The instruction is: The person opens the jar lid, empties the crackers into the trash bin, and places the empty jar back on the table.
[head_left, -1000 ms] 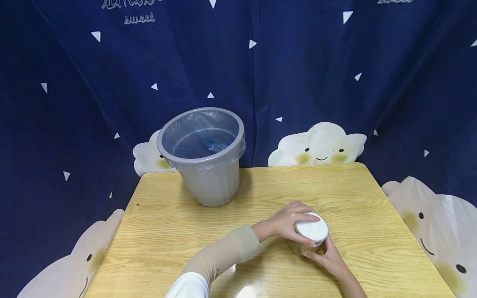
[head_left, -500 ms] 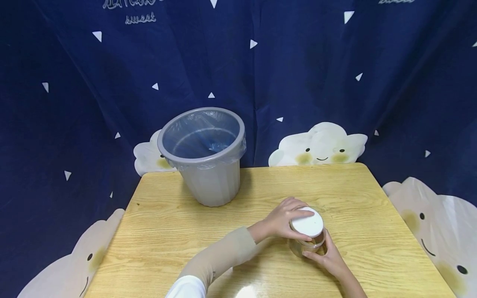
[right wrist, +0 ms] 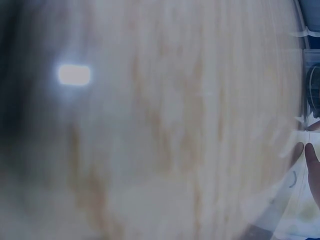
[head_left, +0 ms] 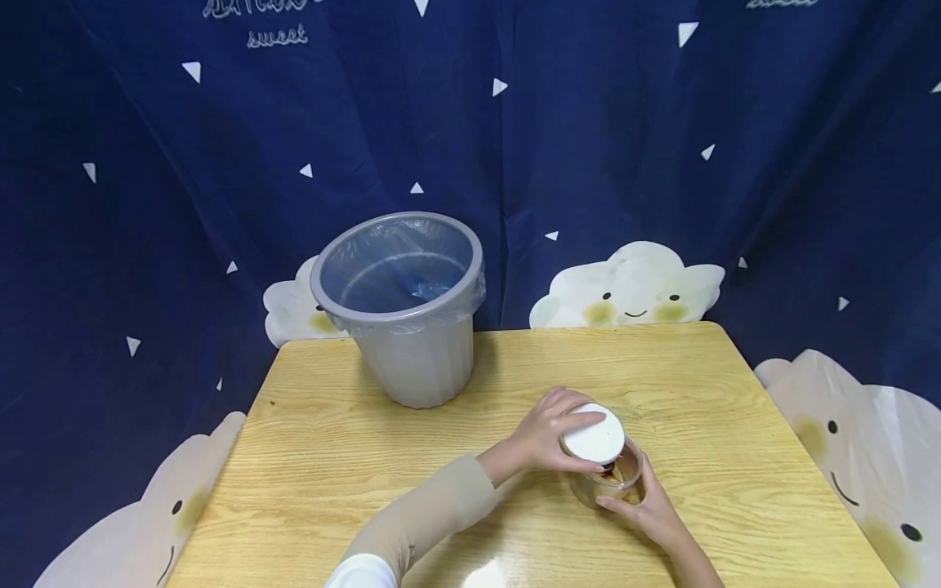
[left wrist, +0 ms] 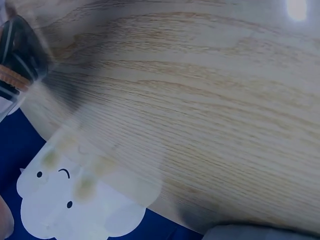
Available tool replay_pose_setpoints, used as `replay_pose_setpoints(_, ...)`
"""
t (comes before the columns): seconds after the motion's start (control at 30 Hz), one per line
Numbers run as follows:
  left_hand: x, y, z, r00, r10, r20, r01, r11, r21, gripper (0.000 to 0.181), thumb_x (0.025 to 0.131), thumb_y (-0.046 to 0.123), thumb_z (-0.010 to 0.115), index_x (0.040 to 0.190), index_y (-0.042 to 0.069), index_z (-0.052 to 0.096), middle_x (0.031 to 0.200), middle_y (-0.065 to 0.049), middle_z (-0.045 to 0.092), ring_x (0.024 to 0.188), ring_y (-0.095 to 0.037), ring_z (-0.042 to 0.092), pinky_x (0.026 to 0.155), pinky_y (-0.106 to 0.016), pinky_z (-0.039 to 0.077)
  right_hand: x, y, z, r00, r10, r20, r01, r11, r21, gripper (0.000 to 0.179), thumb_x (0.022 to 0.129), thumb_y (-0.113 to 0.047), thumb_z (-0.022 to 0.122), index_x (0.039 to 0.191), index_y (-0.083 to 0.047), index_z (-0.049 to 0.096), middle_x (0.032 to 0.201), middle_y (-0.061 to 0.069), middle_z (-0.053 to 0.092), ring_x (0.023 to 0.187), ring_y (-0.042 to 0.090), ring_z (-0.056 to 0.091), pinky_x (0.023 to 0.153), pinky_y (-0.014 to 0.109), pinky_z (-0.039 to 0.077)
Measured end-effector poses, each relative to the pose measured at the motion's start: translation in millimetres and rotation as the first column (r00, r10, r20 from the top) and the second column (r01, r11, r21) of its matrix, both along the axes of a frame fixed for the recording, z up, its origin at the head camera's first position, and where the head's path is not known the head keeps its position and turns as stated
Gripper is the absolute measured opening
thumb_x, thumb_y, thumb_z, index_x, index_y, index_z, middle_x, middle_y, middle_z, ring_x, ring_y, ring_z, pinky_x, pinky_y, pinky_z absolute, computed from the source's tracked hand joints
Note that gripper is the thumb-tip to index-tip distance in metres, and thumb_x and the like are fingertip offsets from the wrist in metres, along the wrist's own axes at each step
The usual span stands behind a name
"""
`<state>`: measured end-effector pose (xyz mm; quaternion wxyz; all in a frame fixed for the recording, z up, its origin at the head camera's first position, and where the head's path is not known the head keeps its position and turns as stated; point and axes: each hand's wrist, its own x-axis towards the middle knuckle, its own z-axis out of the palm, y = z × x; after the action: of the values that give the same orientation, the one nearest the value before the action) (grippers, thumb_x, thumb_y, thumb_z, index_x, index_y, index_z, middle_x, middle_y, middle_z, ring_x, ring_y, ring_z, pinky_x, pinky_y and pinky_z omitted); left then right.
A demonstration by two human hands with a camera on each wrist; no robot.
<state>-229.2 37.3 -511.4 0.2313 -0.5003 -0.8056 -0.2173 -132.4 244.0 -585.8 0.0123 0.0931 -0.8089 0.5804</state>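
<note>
Near the table's (head_left: pixel 331 457) front right: clear jar (head_left: pixel 616 480), upright, mouth partly uncovered. White lid (head_left: pixel 594 437), tilted, shifted left off the jar, gripped from above by the left hand (head_left: pixel 546 429), fingers curled round its rim. Right hand (head_left: pixel 647 508) curled round the jar's near side. Grey lined bin (head_left: pixel 400 306) at rear left, well apart.

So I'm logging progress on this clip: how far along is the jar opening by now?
Done: the white lid is off its seat, shifted left and tilted, so part of the clear jar mouth shows. In hand: the left hand grips the lid from above, and the right hand holds the jar on the table. Left: the lid is not yet clear of the jar, and the lined grey bin looks empty.
</note>
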Motion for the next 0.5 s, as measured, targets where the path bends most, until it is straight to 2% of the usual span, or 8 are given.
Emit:
replay_pose_setpoints(0.2, 0.1, -6.6, -0.6, 0.998, 0.022, -0.055, -0.019, 0.999, 0.043, 0.075, 0.056, 0.062, 0.075, 0.116, 0.02, 0.063, 0.119, -0.002, 0.055, 0.115, -0.015, 0.047, 0.109, -0.035, 0.022, -2.5, 1.2, -3.3, 1.0, 0.011, 0.0, -0.011, 1.0, -0.019, 0.098, 0.071, -0.006, 0.076, 0.146, -0.021, 0.015, 0.142, 0.019, 0.028, 0.128, 0.039, 0.022, 0.095, 0.071, 0.012)
replay_pose_setpoints(0.33, 2.0, -11.6, -2.5, 0.995, 0.049, -0.086, -0.044, 0.997, 0.061, 0.076, 0.055, 0.063, 0.075, 0.116, 0.019, 0.062, 0.12, -0.004, 0.055, 0.115, -0.016, 0.047, 0.108, -0.039, 0.025, -2.3, 1.4, -3.6, 1.0, 0.012, -0.015, -0.013, 1.0, -0.011, 0.098, 0.071, -0.007, 0.076, 0.146, -0.019, 0.015, 0.141, 0.023, 0.029, 0.126, 0.041, 0.026, 0.095, 0.071, 0.012)
replay_pose_setpoints(0.4, 3.2, -14.3, -4.2, 0.992, 0.064, -0.105, -0.057, 0.996, 0.071, 0.077, 0.055, 0.064, 0.074, 0.116, 0.019, 0.062, 0.12, -0.004, 0.055, 0.115, -0.018, 0.048, 0.108, -0.04, 0.025, -2.3, 1.7, -4.1, 0.999, 0.019, -0.026, -0.019, 1.0, -0.005, 0.098, 0.071, -0.007, 0.076, 0.146, -0.018, 0.014, 0.141, 0.025, 0.028, 0.127, 0.035, 0.028, 0.094, 0.072, 0.012)
replay_pose_setpoints(0.5, 5.6, -18.7, -5.8, 0.988, 0.089, -0.127, -0.078, 0.993, 0.087, 0.078, 0.054, 0.064, 0.074, 0.117, 0.019, 0.062, 0.12, -0.005, 0.054, 0.115, -0.02, 0.049, 0.108, -0.041, 0.025, -2.2, 1.4, -4.1, 0.999, 0.021, -0.029, -0.021, 1.0, -0.013, 0.097, 0.071, -0.006, 0.076, 0.146, -0.017, 0.015, 0.142, 0.023, 0.027, 0.127, 0.019, 0.03, 0.095, 0.071, 0.012)
